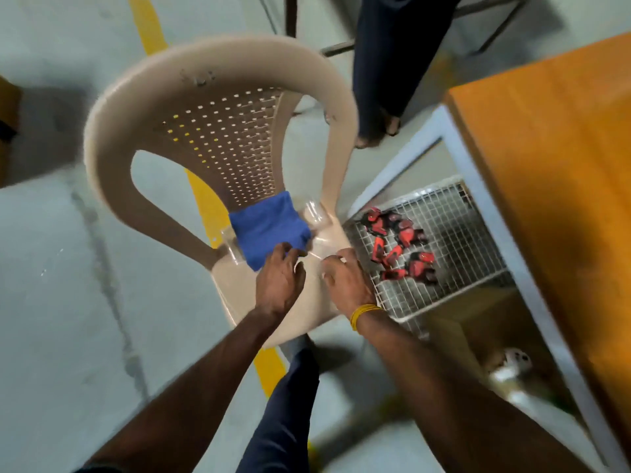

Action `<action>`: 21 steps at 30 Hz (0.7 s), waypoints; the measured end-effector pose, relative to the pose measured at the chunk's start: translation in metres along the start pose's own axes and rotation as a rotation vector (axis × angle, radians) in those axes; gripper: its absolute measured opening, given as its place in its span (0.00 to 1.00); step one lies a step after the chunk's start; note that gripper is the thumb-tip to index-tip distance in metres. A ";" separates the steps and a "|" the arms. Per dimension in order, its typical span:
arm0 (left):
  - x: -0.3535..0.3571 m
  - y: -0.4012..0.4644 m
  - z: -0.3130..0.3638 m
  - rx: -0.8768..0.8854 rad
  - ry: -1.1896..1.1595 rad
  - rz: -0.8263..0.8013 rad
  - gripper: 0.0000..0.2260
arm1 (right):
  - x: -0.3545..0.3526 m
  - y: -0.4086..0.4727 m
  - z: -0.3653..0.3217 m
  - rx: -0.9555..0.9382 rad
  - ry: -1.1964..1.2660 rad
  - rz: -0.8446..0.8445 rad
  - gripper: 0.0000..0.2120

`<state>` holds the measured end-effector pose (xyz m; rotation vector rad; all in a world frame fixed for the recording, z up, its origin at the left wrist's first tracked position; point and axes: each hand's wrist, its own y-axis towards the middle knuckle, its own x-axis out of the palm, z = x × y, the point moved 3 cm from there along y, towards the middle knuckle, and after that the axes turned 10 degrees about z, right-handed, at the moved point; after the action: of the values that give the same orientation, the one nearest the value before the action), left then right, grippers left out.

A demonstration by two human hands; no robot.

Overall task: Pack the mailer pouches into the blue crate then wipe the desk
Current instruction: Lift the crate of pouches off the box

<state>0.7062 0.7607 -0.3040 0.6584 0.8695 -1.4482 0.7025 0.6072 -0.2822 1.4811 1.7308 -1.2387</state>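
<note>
Beige chair seat (pixel 239 288) holds a blue cloth (pixel 266 230); both hands, left (pixel 278 281) and right (pixel 345 281), pinch clear wrap (pixel 314 216).

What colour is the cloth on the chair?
Blue. The cloth lies on the beige chair seat, seen in the head view.

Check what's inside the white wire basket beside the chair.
The white wire basket holds a loose pile of red-and-black pouches on its mesh bottom. The desk frame covers its far edge, so anything there is hidden.
</note>
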 end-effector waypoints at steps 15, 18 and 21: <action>-0.032 -0.334 0.261 0.719 -0.420 -0.250 0.11 | -0.163 -0.448 0.127 0.400 0.277 0.865 0.10; -0.022 -0.438 0.304 0.839 -0.499 -0.357 0.10 | -0.170 -0.570 0.148 0.544 0.237 1.079 0.10; -0.015 -0.539 0.341 0.905 -0.502 -0.470 0.07 | -0.172 -0.686 0.164 0.712 0.208 1.265 0.11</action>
<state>0.2089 0.4631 -0.0376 0.7050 -0.0885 -2.3268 0.0640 0.4012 -0.0048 2.5108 0.0995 -0.9419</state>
